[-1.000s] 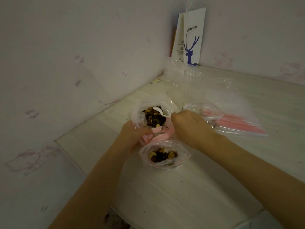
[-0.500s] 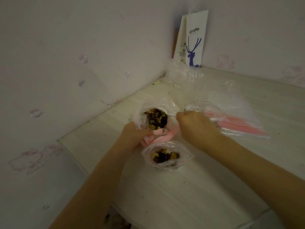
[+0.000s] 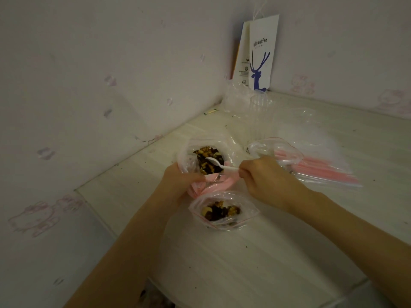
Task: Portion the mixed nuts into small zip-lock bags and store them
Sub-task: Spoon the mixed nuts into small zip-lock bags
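"Here, which containers hold anything?" asks the student.

"Two," the tutor replies. "The large bag (image 3: 188,152), clear above and pink at its foot, stands open on the table (image 3: 244,274) and holds mixed nuts (image 3: 205,162), brown and dark pieces together. Just in front of it, nearer the person, the small zip-lock bag (image 3: 249,213) lies with its mouth open and a lesser heap of the same mix inside."

"And the hands?"

"The left hand (image 3: 178,181) grips the large bag's near side, fingers curled into the plastic. The right hand (image 3: 266,181) pinches the handle of a white spoon (image 3: 220,165), whose bowl lies over the nuts in the large bag's mouth (whether it carries any cannot be told)."

"What lies around, and what stands in the way?"

"Right of the large bag, an empty bag (image 3: 273,147) gapes open atop a flat stack of bags (image 3: 327,174) with pink seals; the right hand hides part of its near rim. Behind these stands a clear cup (image 3: 262,116) with crumpled clear plastic (image 3: 235,98) beside it. In the corner a white paper bag (image 3: 263,52) printed with a blue deer leans against the wall (image 3: 89,85). Dark crumbs speckle the table. The spoon crosses the large bag's mouth."
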